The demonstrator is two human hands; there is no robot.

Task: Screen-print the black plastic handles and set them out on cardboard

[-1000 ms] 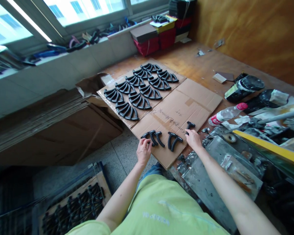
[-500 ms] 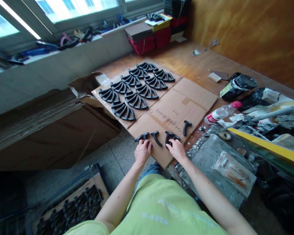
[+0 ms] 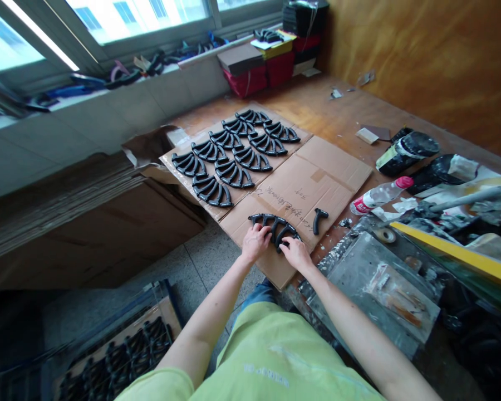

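Observation:
Near the front of the cardboard sheet [image 3: 284, 189], several black curved T-shaped pieces [image 3: 274, 219] sit side by side in a fan, their heads forming an arc. My left hand [image 3: 256, 243] is closed on the fan's left end. At its right end, my right hand [image 3: 297, 254] has its fingers closed on the last piece. Fingertips hide the lower ends of these pieces. One loose black T-shaped piece [image 3: 318, 220] lies to the right, apart from the fan. Farther back on the cardboard, several similar black fans [image 3: 212, 190] are laid out in rows.
A clear bottle with a red cap [image 3: 378, 195], a dark paint-smeared jar [image 3: 413, 147] and a tape roll [image 3: 384, 233] are on the right. Red and black bundles [image 3: 242, 75] stand at the back. More black pieces [image 3: 125, 356] lie low on the left.
My left hand has moved right and slightly forward with its pieces. The separate pieces now meet in one fan between my hands. The loose piece at right remains apart.

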